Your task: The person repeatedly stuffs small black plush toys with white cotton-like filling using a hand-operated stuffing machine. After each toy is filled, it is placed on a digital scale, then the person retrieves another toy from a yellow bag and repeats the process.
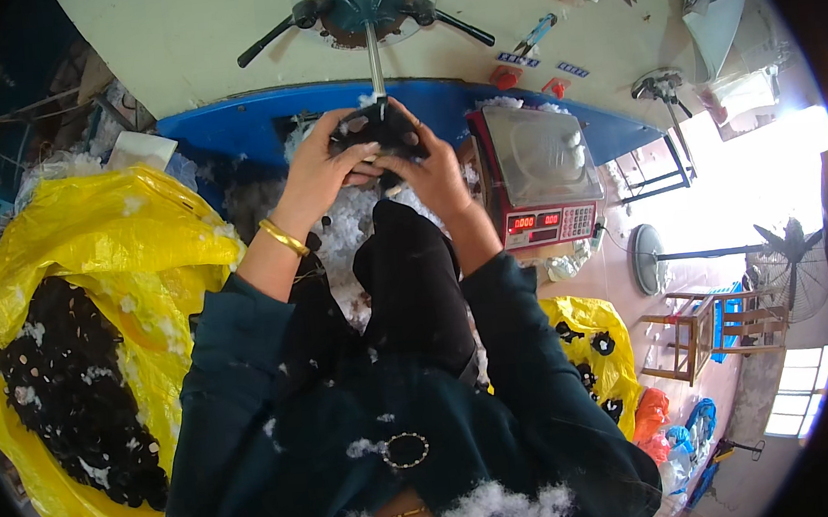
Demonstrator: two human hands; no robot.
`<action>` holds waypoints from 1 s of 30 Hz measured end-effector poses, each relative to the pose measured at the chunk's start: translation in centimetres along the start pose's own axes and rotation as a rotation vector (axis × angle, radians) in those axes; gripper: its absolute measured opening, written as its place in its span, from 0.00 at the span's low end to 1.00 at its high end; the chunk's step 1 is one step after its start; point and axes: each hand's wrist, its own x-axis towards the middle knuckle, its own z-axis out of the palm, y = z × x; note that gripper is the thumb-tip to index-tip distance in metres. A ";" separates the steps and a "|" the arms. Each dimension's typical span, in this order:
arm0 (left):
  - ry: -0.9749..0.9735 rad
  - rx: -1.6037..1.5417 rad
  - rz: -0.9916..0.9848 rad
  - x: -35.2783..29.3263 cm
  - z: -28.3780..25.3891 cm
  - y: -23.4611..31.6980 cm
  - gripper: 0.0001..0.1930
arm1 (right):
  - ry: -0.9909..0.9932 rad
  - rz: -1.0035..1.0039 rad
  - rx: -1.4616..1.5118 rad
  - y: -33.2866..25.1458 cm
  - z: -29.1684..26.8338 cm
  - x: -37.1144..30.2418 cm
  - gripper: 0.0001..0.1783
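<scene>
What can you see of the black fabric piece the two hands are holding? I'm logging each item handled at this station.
The black fabric piece looks like a soft, dark cloth shell, limp and crumpled, with bits of white fluff on it. It is held up at the end of a thin metal tube that comes down from a machine on the wall. The left hand grips its left side and the right hand its right, fingers wrapped over it. Below lies loose white stuffing. Its full shape is hidden.

Light: bright daylight from the window (pixel 803 401) and the open side at right.
Glare: the floor (pixel 767 172) at right is washed out white.
Shadows: soft, dim at left.
Distortion: fisheye, black rim, bent edges.
Focus: mostly sharp.
</scene>
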 end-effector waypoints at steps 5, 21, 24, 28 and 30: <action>0.023 -0.018 -0.074 -1.0 -1.8 2.5 0.16 | 0.212 0.022 -0.216 -2.3 5.0 -0.6 0.45; 0.073 -0.041 -0.041 -3.8 1.9 3.0 0.19 | 0.106 0.217 0.157 -3.2 2.1 -0.7 0.41; 0.083 -0.009 -0.068 -3.3 2.7 3.8 0.18 | 0.142 0.154 0.182 -2.7 2.1 -0.4 0.41; 0.034 -0.019 -0.171 -6.2 2.5 2.9 0.17 | 0.044 0.176 0.068 -4.5 0.4 -3.3 0.41; 0.011 0.007 -0.230 -7.6 1.3 1.6 0.16 | 0.003 0.205 -0.030 -3.4 -2.3 -4.4 0.41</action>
